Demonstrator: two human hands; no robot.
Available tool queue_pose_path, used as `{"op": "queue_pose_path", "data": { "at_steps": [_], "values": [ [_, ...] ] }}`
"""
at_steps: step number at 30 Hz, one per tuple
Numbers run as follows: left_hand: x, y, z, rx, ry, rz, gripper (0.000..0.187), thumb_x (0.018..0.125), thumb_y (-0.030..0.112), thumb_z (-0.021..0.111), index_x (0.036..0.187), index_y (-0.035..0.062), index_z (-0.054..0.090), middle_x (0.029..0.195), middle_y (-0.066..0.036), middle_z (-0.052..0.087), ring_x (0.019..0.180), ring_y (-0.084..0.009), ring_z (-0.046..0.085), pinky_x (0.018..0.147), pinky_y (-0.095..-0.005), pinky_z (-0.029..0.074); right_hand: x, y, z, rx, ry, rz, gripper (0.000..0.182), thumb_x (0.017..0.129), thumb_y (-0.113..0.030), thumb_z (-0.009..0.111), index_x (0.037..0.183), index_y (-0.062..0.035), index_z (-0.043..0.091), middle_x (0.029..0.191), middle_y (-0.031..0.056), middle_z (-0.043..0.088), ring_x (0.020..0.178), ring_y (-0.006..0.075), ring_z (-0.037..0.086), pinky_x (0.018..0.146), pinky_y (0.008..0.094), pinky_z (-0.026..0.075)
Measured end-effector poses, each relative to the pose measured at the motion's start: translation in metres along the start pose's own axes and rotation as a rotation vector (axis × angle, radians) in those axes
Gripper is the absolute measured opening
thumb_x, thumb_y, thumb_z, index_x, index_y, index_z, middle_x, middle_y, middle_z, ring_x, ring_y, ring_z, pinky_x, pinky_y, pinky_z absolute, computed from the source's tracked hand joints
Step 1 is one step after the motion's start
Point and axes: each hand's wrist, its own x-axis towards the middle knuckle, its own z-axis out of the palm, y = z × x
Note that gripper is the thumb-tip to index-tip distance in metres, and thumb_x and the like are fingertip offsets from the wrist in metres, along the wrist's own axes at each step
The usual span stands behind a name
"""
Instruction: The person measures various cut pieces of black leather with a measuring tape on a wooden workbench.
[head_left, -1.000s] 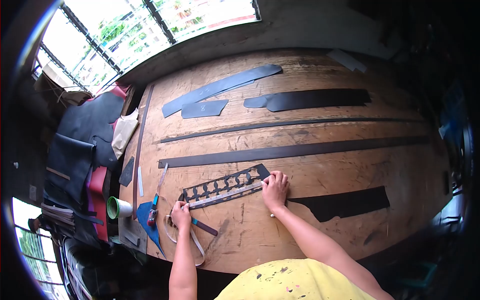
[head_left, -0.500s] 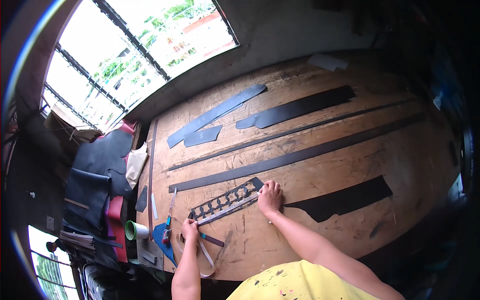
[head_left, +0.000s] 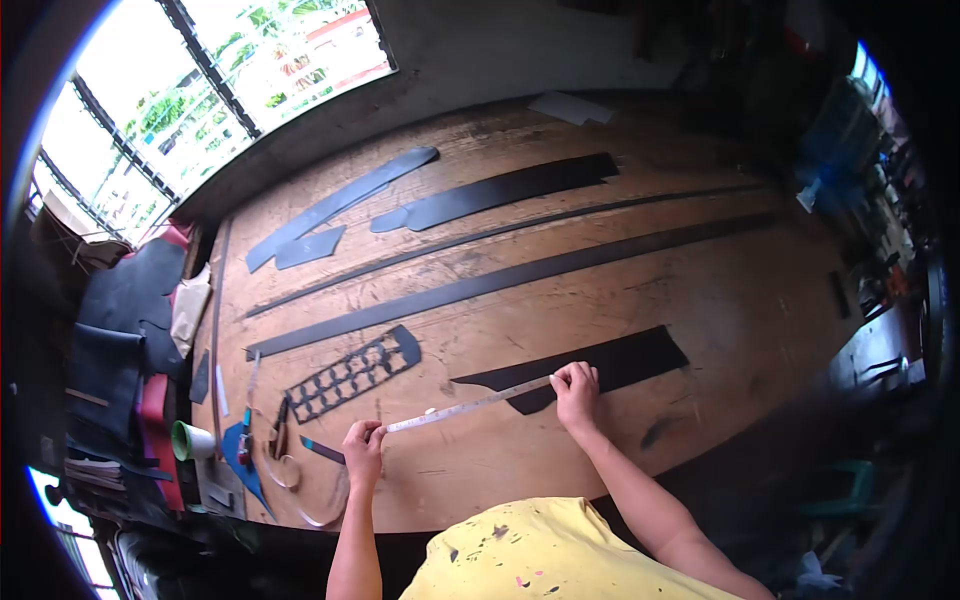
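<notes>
A white tape measure [head_left: 465, 407] stretches taut between my two hands. My left hand [head_left: 364, 445] pinches it near the front of the table, and my right hand [head_left: 577, 395] pinches its other stretch over a black leather piece [head_left: 635, 362]. That piece is long, with one pointed, curved end. Left of the tape lies a black cut-out lattice piece [head_left: 355, 375], touched by neither hand. A dark strip-like tool [head_left: 322, 450] is close to my left hand.
Long dark strips [head_left: 500, 285] cross the wooden table [head_left: 450, 480]. Dark flat pieces, one marked pattern [head_left: 312, 247] among them, lie farther back. A green-rimmed white cup [head_left: 192, 441], a blue piece [head_left: 240, 465] and stacked leather [head_left: 110, 370] are at the left.
Both hands have left the lattice piece and moved right with the tape measure between them. My right hand is now over the black leather piece. The view has shifted rightward.
</notes>
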Motion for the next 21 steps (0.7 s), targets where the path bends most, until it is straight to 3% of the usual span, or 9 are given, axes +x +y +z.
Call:
{"op": "queue_pose_path", "data": {
  "at_steps": [4, 9, 21],
  "values": [
    [-0.029, 0.024, 0.058, 0.008, -0.029, 0.066, 0.012, 0.087, 0.008, 0.075, 0.093, -0.0001, 0.071, 0.085, -0.015, 0.068, 0.076, -0.0264, 0.066, 0.068, -0.0359, 0.051, -0.018, 0.053, -0.060, 0.028, 0.054, 0.048, 0.018, 0.081, -0.005, 0.073, 0.079, -0.0064, 0.056, 0.085, 0.0105, 0.061, 0.087, 0.0328, 0.056, 0.079, 0.0449, 0.045],
    [-0.056, 0.045, 0.079, 0.020, -0.003, 0.047, 0.013, 0.086, 0.010, 0.075, 0.093, 0.0005, 0.070, 0.086, -0.015, 0.068, 0.075, -0.0276, 0.067, 0.068, -0.0367, 0.053, -0.025, 0.067, -0.091, 0.036, -0.009, 0.134, 0.020, 0.084, -0.004, 0.072, 0.079, -0.0045, 0.053, 0.082, 0.0105, 0.059, 0.086, 0.0320, 0.055, 0.077, 0.0442, 0.045],
    [-0.043, -0.007, 0.013, 0.040, 0.166, 0.023, 0.012, 0.086, 0.010, 0.076, 0.092, 0.0007, 0.071, 0.085, -0.015, 0.069, 0.075, -0.0290, 0.069, 0.069, -0.0366, 0.054, -0.019, 0.004, -0.020, 0.059, -0.108, -0.028, 0.019, 0.082, -0.006, 0.075, 0.081, -0.0059, 0.056, 0.082, 0.0091, 0.061, 0.085, 0.0319, 0.057, 0.078, 0.0445, 0.047]
  ]
}}
